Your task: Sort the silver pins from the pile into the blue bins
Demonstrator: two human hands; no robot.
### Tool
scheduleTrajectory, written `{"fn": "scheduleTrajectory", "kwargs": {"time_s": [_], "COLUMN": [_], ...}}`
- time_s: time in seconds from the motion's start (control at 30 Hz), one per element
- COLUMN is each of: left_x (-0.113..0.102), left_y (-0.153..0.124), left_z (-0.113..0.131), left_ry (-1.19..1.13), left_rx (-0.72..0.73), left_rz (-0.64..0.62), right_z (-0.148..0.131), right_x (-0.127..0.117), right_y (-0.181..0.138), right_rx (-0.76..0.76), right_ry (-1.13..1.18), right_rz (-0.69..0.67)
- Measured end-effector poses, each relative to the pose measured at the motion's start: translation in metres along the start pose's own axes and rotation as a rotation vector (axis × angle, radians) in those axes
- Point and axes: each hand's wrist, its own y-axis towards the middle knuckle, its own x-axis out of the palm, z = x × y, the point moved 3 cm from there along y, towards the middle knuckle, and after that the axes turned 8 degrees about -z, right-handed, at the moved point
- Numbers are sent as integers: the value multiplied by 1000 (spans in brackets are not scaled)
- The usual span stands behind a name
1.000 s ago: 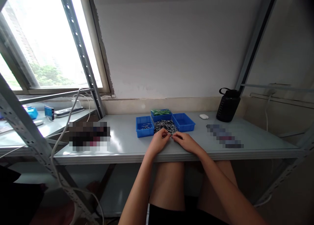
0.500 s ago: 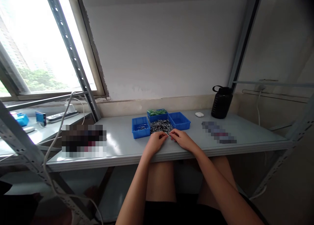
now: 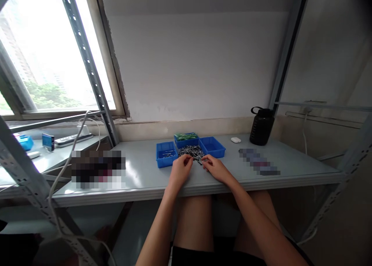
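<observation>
1. The left hand is at the near left edge of the pile of small metal pieces; its thumb and fingers curl toward each other, but I cannot tell whether they meet or pinch a piece.
2. The right hand is just across from it, at the pile's near right edge. Its fingers are bent, tips pointing left toward the other hand — whether they are clamped on a piece is too small to tell.
3. The pile lies between the left bin and the right bin, on the near side of the far bin. All three bins are blue.
4. A few thin metal pieces lie in the left bin; green packets fill the top of the far one.
5. Both wrists are above the near edge of the grey worktop.
6. Farther right are a small white case and, beyond it, a black bottle, upright, with a loop on its lid.
7. Blurred patches cover something at the worktop's left end and something nearer on the right — I cannot tell what.
8. At far left, a window lets in bright light.
</observation>
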Motion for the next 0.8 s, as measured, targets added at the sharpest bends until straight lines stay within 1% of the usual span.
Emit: {"fn": "scheduleTrajectory", "kwargs": {"time_s": [0.1, 0.17, 0.23, 0.27, 0.33, 0.47, 0.53, 0.57, 0.67, 0.8], "left_x": [-33, -56, -68, -68, -56, -5, 15, 21, 28, 26], "left_y": [7, 13, 18, 20, 21, 14, 11, 10, 8, 4], "left_z": [-12, -20, -24, -24, -19, -4, -1, 0, -3, -5], "left_ry": [129, 219, 292, 317, 343, 344, 346, 347, 335, 299], "left_rx": [-78, -117, -126, -116, -62, 64, 80, 79, 64, 52], "left_rz": [151, 228, 261, 257, 188, -67, -137, -153, -181, -208], "right_z": [-3, -6, -9, -10, -12, -12, -11, -10, -8, -7], "right_x": [0, -2, -4, -5, -5, 2, 6, 7, 9, 10], "right_y": [1, 3, 7, 10, 15, 24, 25, 25, 22, 12], "right_rx": [10, 6, 9, 17, 40, 93, 104, 105, 88, 38], "right_ry": [-67, -127, -190, -221, -283, -399, -437, -449, -458, -429], "right_rz": [-16, -46, -82, -94, -93, -29, -21, -22, -28, -36]}}
